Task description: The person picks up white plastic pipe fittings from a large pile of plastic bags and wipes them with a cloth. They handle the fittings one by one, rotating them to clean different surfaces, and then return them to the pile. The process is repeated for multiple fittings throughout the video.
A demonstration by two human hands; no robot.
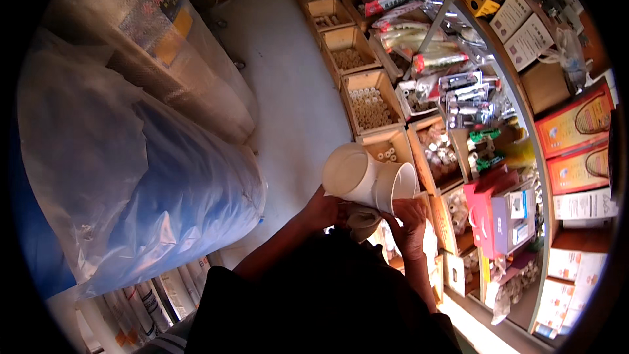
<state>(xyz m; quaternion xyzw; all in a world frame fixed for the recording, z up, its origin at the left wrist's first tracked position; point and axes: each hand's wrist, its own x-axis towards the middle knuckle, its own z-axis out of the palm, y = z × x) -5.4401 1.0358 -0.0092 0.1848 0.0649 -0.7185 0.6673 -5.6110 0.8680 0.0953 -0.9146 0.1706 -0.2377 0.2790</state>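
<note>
A large white plastic pipe fitting [357, 174] with two wide round openings is held up in front of my body. My left hand [322, 211] is closed at its lower left side, its fingers partly in shadow. On the other side my right hand [409, 223] grips the lower rim of the right-hand opening, thumb and fingers bent around it. Between my hands, just below the fitting, shows a grey-beige, rounded piece [363, 221]; whether it is cloth or part of the fitting I cannot tell. My dark clothing hides what lies below.
Wooden bins [375, 101] of small white fittings line the shelf foot ahead and right. Bagged hardware [429, 42] lies behind them, with a red box [481, 219] farther right. Large plastic-wrapped blue goods [190, 190] stand at left, beside a grey floor aisle [288, 72].
</note>
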